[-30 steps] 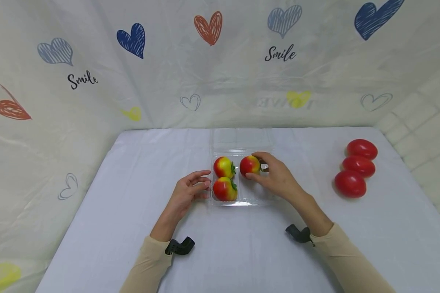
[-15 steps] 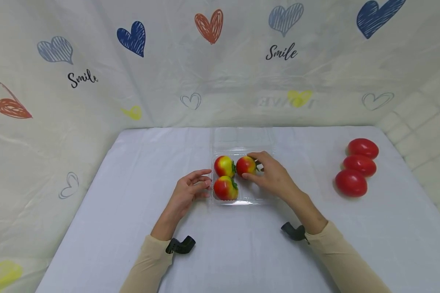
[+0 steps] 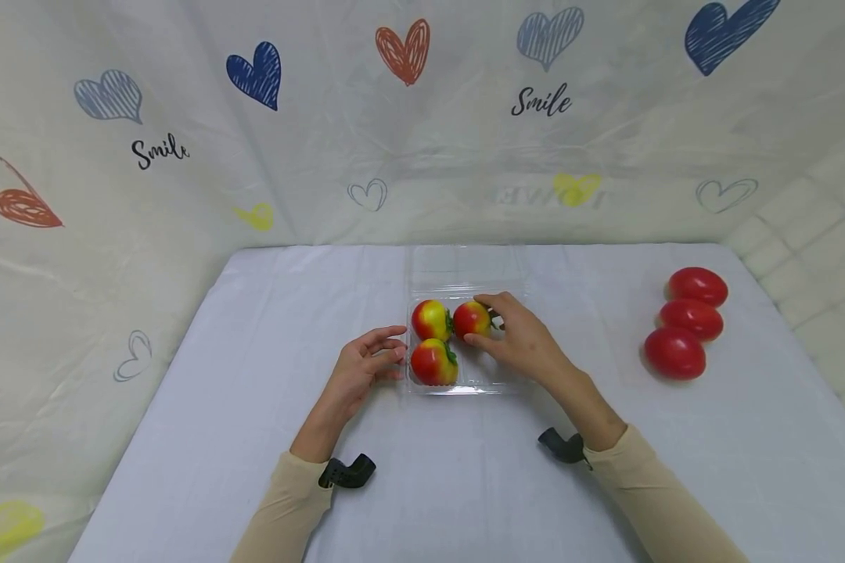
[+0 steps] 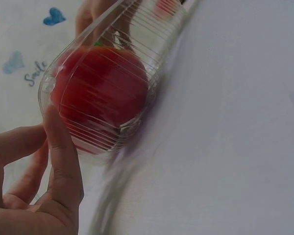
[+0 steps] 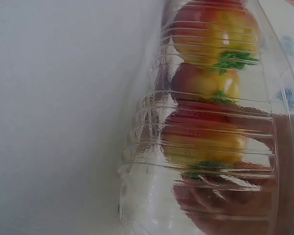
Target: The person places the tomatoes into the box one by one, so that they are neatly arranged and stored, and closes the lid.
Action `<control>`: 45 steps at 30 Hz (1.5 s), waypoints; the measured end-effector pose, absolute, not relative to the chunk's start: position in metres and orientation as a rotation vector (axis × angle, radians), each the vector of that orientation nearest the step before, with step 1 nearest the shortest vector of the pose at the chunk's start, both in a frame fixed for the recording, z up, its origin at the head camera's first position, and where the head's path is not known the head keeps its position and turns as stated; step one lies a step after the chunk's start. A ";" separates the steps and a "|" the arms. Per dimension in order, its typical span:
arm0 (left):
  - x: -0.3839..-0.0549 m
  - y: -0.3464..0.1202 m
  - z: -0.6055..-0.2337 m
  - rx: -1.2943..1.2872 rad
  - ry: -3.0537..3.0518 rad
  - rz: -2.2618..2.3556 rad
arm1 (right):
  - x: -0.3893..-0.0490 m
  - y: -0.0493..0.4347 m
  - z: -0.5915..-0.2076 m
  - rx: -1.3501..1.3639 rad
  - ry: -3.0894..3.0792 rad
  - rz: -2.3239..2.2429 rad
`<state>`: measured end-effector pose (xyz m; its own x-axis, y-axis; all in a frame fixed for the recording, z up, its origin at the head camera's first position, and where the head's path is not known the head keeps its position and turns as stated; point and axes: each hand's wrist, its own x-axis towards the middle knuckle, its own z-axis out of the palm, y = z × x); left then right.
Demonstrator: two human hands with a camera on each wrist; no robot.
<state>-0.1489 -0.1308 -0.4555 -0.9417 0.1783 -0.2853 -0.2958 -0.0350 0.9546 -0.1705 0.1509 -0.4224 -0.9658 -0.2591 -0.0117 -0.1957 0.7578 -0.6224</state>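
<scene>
A clear plastic clamshell container (image 3: pixel 489 375) lies with its lid folded back on the far side. Two red-and-yellow fruits with green leafy tops, a rear one (image 3: pixel 429 319) and a front one (image 3: pixel 433 363), fill its left half. My right hand (image 3: pixel 524 336) grips a third such fruit (image 3: pixel 470 320) at the container's back, thumb in front and fingers behind, right beside the rear fruit. My left hand (image 3: pixel 366 363) has its fingertips at the container's left rim, relaxed and holding no fruit. In the left wrist view, one fingertip (image 4: pixel 51 115) meets the clear rim.
Three smooth red oval fruits lie in a row at the right of the white-covered table (image 3: pixel 422 485): a rear one (image 3: pixel 698 286), a middle one (image 3: pixel 692 319) and a front one (image 3: pixel 674 353). A curtain (image 3: pixel 458 133) printed with hearts hangs behind the table.
My right hand has moved slightly left with its fruit, bringing it up beside the rear fruit; over the last half second it barely moves. The left hand stays at the rim.
</scene>
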 end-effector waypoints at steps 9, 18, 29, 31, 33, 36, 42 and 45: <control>-0.149 -0.131 -0.457 -0.116 1.924 2.044 | -0.170 0.150 -0.425 -0.376 2.866 -0.993; -0.148 -0.131 -0.457 -0.109 1.926 2.044 | -0.169 0.149 -0.423 -0.397 2.906 -0.936; -0.148 -0.131 -0.457 -0.119 1.915 2.052 | -0.168 0.151 -0.424 -0.405 2.900 -0.984; -0.149 -0.130 -0.457 -0.116 1.911 2.053 | -0.168 0.151 -0.423 -0.410 2.886 -1.000; -0.149 -0.130 -0.457 -0.112 1.907 2.055 | -0.168 0.152 -0.422 -0.418 2.875 -1.012; -0.149 -0.130 -0.457 -0.106 1.902 2.060 | -0.167 0.154 -0.420 -0.425 2.857 -1.011; -0.149 -0.130 -0.457 -0.098 1.905 2.062 | -0.167 0.155 -0.419 -0.397 2.841 -0.976; -0.149 -0.130 -0.457 -0.102 1.907 2.056 | -0.167 0.154 -0.419 -0.375 2.847 -0.953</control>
